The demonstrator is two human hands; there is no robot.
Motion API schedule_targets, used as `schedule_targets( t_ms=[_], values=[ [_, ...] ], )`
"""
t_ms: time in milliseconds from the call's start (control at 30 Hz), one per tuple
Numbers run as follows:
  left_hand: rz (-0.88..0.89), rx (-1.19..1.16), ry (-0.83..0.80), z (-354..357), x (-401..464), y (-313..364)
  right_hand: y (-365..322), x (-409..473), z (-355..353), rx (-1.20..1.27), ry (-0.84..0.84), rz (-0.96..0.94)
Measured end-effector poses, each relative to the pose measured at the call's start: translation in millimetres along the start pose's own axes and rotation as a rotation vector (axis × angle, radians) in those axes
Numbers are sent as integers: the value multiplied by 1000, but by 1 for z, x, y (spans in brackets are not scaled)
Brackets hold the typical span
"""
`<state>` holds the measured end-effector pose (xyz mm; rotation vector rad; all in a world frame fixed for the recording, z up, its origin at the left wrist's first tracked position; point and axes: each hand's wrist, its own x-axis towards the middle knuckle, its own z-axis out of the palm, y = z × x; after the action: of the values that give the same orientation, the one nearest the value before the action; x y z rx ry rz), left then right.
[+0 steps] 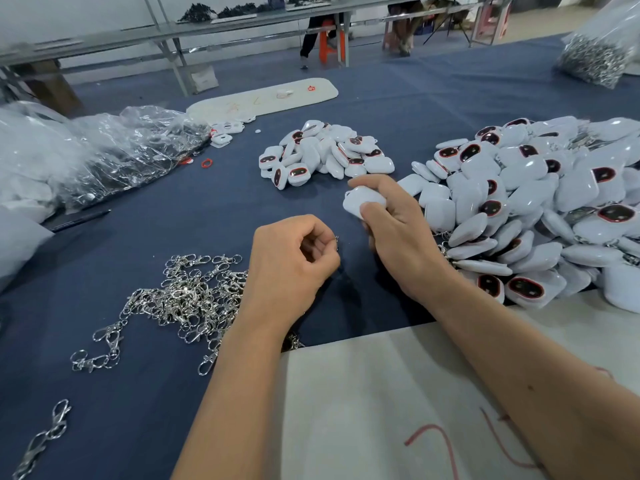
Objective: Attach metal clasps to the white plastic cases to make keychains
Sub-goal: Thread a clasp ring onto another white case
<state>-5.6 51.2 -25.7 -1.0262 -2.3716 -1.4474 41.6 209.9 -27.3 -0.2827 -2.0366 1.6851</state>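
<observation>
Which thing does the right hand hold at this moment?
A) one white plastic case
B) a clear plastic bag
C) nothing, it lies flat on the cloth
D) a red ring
A: the right hand grips one white plastic case above the blue cloth, its fingers and thumb curled round it, in front of the small pile of cases.

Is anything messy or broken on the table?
Nothing looks broken. A few metal clasps lie strayed at the near left, apart from the main clasp pile, and a small red ring sits alone on the blue cloth.
</observation>
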Motion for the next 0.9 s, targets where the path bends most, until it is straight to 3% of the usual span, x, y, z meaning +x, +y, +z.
schedule_targets(
  t_ms=[167, 333, 567, 900],
  values=[
    [7, -1, -10, -1, 0, -1, -2, 2, 0, 103, 50, 38],
    [12, 10, -27, -1, 1, 0, -2, 2, 0, -50, 120, -11],
    [-13, -46, -62, 0, -1, 5, -1, 3, 3, -220, 50, -24],
    [33, 3, -87, -1, -1, 7, -1, 3, 3, -224, 31, -41]
  ],
)
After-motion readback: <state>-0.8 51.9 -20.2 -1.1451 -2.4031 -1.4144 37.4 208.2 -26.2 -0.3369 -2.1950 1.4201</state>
